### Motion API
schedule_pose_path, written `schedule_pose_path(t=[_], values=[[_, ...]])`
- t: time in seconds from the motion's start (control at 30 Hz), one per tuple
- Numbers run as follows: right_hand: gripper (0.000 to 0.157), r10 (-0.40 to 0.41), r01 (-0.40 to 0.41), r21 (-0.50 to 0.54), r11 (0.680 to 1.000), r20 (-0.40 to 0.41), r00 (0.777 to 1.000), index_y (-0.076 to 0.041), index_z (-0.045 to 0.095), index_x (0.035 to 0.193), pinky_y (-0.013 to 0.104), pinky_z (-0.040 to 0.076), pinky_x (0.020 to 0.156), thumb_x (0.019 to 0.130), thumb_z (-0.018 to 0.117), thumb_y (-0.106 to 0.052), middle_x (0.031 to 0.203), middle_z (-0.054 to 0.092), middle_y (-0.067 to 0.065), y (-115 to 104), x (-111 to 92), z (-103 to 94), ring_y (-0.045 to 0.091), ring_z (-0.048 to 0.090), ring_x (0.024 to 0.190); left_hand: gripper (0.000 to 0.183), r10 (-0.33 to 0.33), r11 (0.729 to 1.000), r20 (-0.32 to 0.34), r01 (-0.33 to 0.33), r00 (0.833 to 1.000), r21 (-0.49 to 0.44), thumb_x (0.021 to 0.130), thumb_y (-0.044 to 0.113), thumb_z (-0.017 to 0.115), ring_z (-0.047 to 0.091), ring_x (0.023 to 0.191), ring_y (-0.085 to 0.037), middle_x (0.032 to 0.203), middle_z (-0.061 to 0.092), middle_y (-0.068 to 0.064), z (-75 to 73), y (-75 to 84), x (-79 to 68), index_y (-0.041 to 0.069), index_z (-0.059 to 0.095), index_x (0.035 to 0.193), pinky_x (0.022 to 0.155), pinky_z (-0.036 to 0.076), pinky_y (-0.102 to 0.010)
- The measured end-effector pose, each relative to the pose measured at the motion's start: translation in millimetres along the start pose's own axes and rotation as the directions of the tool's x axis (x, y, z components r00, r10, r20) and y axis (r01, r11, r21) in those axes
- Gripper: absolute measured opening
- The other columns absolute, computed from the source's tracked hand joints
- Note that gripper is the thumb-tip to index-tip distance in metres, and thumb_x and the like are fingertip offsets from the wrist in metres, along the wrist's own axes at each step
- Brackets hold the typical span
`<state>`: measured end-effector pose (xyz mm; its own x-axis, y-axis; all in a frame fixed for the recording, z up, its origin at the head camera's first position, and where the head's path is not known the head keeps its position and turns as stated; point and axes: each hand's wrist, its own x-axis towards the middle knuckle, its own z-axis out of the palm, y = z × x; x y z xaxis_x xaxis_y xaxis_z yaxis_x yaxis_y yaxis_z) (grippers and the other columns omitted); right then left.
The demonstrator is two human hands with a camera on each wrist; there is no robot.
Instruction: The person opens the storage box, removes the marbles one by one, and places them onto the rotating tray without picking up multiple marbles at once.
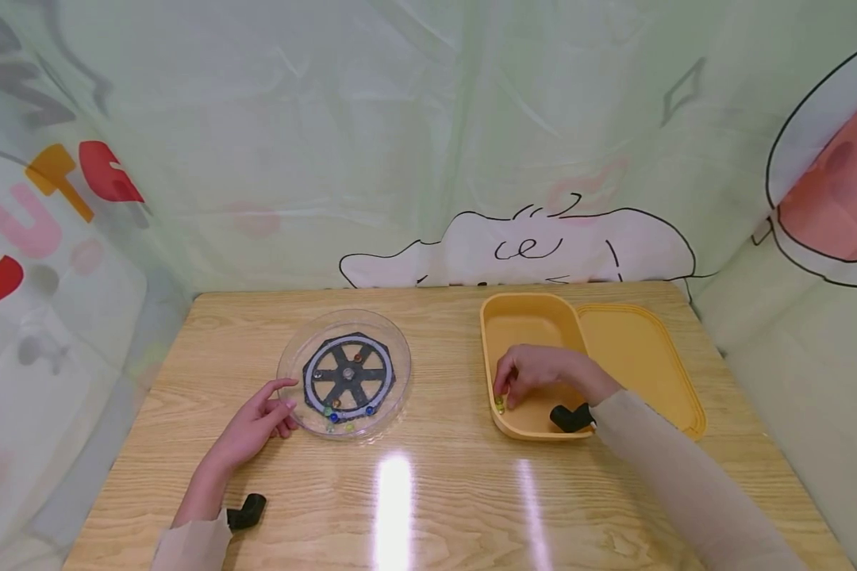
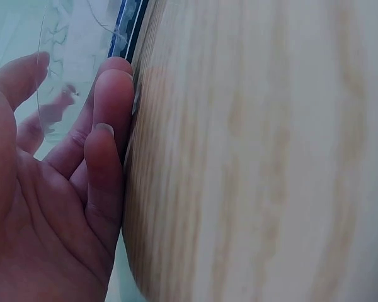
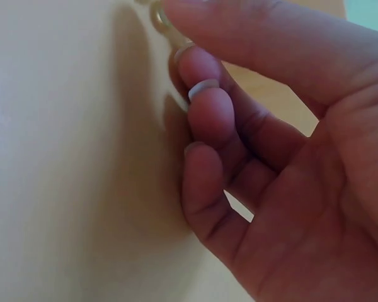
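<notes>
At the near left of a round clear dish (image 1: 405, 349), my left hand (image 1: 253, 424) touches the rim with loosely bent fingers. Its fingers (image 2: 113, 100) lie against the dish's side in the left wrist view. Inside the dish is a dark spoked wheel-like piece (image 1: 348, 373) with several glass marbles on and around it, including a blue marble (image 1: 370, 411). My right hand (image 1: 536, 371) reaches into a yellow box (image 1: 528, 308), its fingers bent down. Yellow-green marbles (image 1: 500, 404) are at its fingertips by the left wall. Whether it pinches one is hidden.
A yellow lid (image 1: 636, 365) lies flat beside the box on the right. Both stand on a wooden table (image 1: 450, 476), which ends at a printed curtain (image 1: 293, 159) behind. Black wrist-worn pieces stick out near both sleeves, the right one over the box.
</notes>
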<state>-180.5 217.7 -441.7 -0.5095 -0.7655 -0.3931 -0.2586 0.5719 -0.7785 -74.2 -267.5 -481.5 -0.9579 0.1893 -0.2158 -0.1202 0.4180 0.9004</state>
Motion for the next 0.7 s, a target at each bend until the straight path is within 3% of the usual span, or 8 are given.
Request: schedule_pose_path(t=[0.23, 0.7], values=[[0.014, 0.015, -0.017, -0.059, 0.998, -0.028, 0.999, -0.009, 0.074, 0.080, 0.023, 0.045, 0.059, 0.068, 0.081, -0.005, 0.071, 0.061, 0.000, -2.5, 1.8, 2.4, 0.011, 0.053, 0.063, 0.041, -0.013, 1.000, -0.007, 0.013, 1.000, 0.003, 0.096, 0.034, 0.052, 0.061, 0.067, -0.026, 0.082, 0.065, -0.012, 0.6, 2.3, -0.2, 0.020, 0.043, 0.134, 0.064, 0.050, -0.030], [0.014, 0.025, -0.026, -0.032, 0.999, -0.020, 0.999, -0.012, 0.073, 0.085, 0.024, 0.047, 0.062, 0.073, 0.079, -0.009, 0.075, 0.065, -0.001, 1.4, -1.2, -4.0, 0.012, 0.055, 0.066, 0.041, -0.010, 1.000, -0.015, 0.010, 1.000, 0.006, 0.096, 0.034, 0.052, 0.061, 0.068, -0.026, 0.082, 0.065, -0.012, 0.9, 1.6, -1.4, 0.020, 0.043, 0.134, 0.064, 0.050, -0.030]])
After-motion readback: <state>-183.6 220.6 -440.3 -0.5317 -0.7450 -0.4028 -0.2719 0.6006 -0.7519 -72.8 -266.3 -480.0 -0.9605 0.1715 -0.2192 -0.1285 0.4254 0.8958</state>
